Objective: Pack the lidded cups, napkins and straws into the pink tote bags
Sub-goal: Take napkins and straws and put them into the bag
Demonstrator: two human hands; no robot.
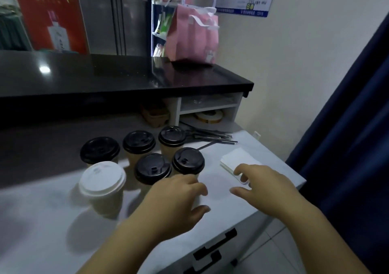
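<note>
My right hand (265, 187) is the one for the next pick. The stack of napkins (239, 159) lies just ahead of it on the white worktop (221, 208), and the stack's near corner sits between my forefinger and thumb. Those two are spread apart and grip nothing yet. I cannot tell whether the fingertip already touches the paper.

My left hand (179, 198) hangs loosely curled and holds nothing, just in front of the nearest black-lidded cup (188, 161). The other cups cluster to its left and behind.

The straws (210, 137) lie flat behind the cups, their length running left to right. The pink tote bags (193, 36) stand on the raised black counter (105, 78), well away beyond everything, so I judge whatever I lift must travel forward and up.
</note>
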